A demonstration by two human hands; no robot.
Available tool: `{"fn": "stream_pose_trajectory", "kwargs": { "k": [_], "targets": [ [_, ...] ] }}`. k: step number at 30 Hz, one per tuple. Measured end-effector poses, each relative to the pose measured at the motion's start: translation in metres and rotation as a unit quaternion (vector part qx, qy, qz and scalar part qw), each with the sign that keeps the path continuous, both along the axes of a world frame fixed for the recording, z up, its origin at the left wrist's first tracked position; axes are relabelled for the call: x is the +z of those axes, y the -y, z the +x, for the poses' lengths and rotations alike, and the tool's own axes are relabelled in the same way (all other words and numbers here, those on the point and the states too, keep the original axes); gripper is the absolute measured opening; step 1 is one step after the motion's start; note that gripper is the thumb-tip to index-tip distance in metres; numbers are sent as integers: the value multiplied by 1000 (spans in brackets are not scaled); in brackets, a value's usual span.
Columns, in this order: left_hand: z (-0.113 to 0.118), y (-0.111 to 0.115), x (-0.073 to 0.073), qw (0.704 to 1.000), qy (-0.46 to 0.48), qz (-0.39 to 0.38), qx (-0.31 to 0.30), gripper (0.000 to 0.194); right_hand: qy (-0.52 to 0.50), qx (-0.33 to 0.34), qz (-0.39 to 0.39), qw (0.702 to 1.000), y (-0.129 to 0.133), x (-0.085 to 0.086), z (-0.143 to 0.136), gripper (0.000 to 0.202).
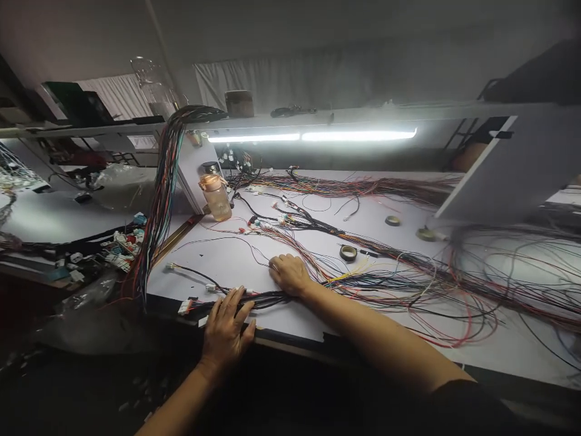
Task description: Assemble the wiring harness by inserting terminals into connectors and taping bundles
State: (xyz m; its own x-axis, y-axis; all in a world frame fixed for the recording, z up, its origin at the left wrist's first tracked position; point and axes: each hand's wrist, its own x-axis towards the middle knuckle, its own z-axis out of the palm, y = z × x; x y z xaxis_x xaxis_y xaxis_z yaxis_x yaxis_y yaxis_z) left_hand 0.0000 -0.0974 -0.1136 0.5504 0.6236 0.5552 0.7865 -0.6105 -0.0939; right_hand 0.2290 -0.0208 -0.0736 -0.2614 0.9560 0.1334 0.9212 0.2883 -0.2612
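A black-wrapped wire harness (267, 298) lies along the front of the white table, with a white-and-orange connector (185, 307) at its left end. My left hand (226, 324) rests over this end, fingers stretched out and lying on the wires, thumb apart near the table edge. Further right, my right hand (290, 275) lies palm down with its fingers curled in. Its heel covers part of the harness, and what the fingers hold, if anything, is hidden. A black branch wire with a clear connector (171, 266) reaches out behind my left hand. Loose coloured wires (376, 281) spread from beyond my right wrist.
Tape rolls (348, 252) lie behind my right forearm. A second harness (318, 224) and a long wire bundle (327, 184) run across the back. A drink bottle (215, 197) stands by the left divider, near a hanging wire bundle (166, 181). A lit tube lamp (358, 136) hangs under the shelf.
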Motion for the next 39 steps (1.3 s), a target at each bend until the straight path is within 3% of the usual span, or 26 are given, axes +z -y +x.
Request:
{"fn": "stream_pose_trajectory", "kwargs": {
  "k": [28, 39],
  "targets": [
    [8, 3, -1, 997, 79, -13, 1, 32, 43, -10, 3, 999, 0, -2, -4, 30],
    [10, 8, 2, 995, 72, -67, 26, 34, 39, -9, 3, 999, 2, 0, -4, 31]
  ]
}}
